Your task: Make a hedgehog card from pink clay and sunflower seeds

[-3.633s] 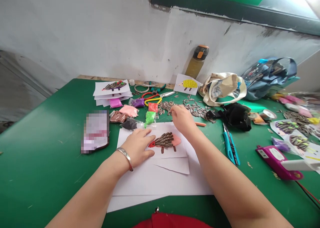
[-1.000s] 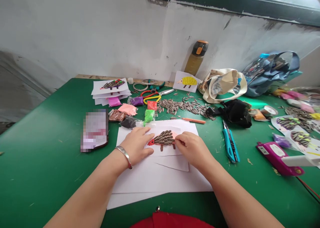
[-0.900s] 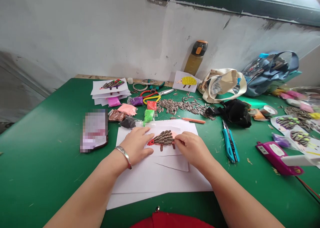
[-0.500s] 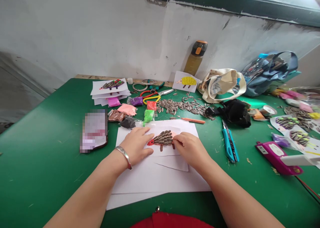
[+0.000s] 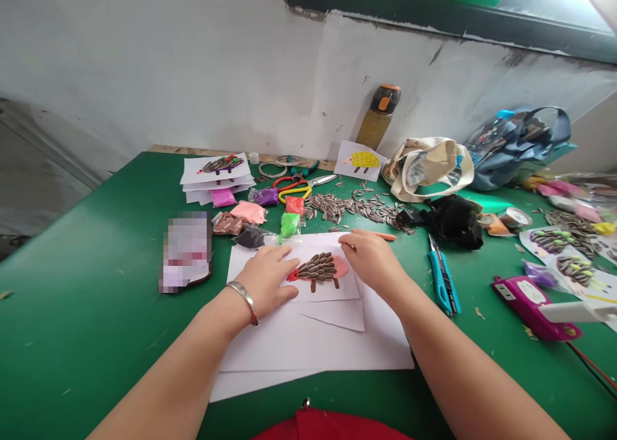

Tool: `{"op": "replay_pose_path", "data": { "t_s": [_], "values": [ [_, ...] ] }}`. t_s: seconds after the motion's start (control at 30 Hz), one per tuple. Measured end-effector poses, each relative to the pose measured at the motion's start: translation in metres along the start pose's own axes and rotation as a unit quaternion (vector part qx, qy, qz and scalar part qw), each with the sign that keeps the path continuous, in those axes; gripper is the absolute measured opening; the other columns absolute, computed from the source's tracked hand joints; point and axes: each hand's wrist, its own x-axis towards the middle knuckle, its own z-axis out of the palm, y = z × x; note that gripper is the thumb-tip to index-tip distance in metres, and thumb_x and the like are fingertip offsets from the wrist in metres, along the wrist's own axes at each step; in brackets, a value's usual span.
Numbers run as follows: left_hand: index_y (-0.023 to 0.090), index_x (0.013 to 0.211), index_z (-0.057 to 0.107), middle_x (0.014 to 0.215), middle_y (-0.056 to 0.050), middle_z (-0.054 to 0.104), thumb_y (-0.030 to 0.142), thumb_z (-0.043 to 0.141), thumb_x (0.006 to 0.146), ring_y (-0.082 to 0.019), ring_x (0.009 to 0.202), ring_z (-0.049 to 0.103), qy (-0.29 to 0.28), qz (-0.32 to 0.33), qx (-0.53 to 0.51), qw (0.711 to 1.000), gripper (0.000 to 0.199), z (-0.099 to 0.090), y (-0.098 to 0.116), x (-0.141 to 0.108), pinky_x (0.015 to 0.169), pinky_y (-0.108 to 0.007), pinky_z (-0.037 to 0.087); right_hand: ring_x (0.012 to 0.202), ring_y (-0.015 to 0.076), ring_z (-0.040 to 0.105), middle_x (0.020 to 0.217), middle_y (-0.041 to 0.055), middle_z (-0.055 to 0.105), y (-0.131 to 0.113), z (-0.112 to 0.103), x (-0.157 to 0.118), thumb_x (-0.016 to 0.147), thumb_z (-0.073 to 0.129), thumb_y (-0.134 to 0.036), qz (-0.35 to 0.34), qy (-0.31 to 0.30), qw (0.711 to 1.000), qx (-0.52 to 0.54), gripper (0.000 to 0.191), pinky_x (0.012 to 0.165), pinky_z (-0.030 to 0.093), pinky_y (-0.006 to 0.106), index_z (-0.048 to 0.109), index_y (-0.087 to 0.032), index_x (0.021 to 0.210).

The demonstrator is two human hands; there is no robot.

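Note:
A paper hedgehog picture (image 5: 318,271) lies on white sheets (image 5: 308,347). Its head is red, its body pink with rows of striped seeds, and pink shows bare at the right end. My left hand (image 5: 265,282) rests flat with fingers spread on the left part of the paper, beside the red head. Just above the picture's right end is my right hand (image 5: 369,257), fingers drawn together; whatever is between the fingertips, if anything, is too small to make out. An orange stick (image 5: 385,236) lies behind it.
Loose seeds (image 5: 332,207), scissors (image 5: 313,182) and coloured clay packets (image 5: 248,212) lie behind the paper. A phone (image 5: 186,252) is at the left. A cutter (image 5: 443,279), black cloth (image 5: 456,221), glue gun (image 5: 533,308), bags and bottle (image 5: 378,115) stand or lie around.
My right hand has moved up and slightly right off the hedgehog's body, uncovering its pink right end. My left hand stays on the paper. The view has shifted slightly.

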Motion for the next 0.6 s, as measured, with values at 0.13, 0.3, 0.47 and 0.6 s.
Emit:
{"op": "replay_pose_path", "data": {
  "t_s": [0.13,0.3,0.47,0.6],
  "values": [
    [0.021,0.115,0.062,0.134,-0.01,0.048,0.033,0.062,0.075,-0.032,0.117,0.044,0.01,0.008,-0.003,1.0,0.041,0.002,-0.001,-0.001,0.098,-0.045,0.039,0.086,0.0181,0.054,0.089,0.0071,0.062,0.0,0.007,0.033,0.086,0.041,-0.011,-0.02,-0.029,0.991,-0.132,0.027,0.069,0.034,0.026,0.067,-0.019,0.088],
    [0.022,0.113,0.062,0.134,-0.009,0.048,0.032,0.061,0.075,-0.032,0.119,0.043,0.019,0.003,-0.015,1.0,0.039,0.004,-0.002,-0.002,0.099,-0.046,0.038,0.084,0.0203,0.055,0.088,0.0091,0.061,-0.002,0.019,0.052,0.081,0.046,-0.007,-0.019,-0.055,0.98,-0.192,0.021,0.069,0.034,0.028,0.065,-0.017,0.084],
    [0.022,0.111,0.063,0.13,-0.01,0.049,0.032,0.061,0.075,-0.032,0.117,0.044,0.019,0.007,-0.015,1.0,0.038,0.005,-0.002,-0.002,0.099,-0.046,0.038,0.088,0.0228,0.056,0.094,0.0107,0.06,-0.007,0.02,0.052,0.079,0.045,-0.004,-0.027,-0.052,0.978,-0.203,0.024,0.072,0.035,0.03,0.062,-0.016,0.092],
    [0.022,0.108,0.063,0.122,-0.009,0.053,0.032,0.061,0.074,-0.031,0.111,0.046,0.02,0.014,-0.011,1.0,0.035,0.003,-0.001,-0.001,0.096,-0.044,0.039,0.091,0.0237,0.055,0.094,0.0113,0.061,-0.011,0.018,0.054,0.077,0.045,-0.001,-0.036,-0.049,0.978,-0.199,0.028,0.075,0.035,0.031,0.06,-0.015,0.096]
  ]
}}
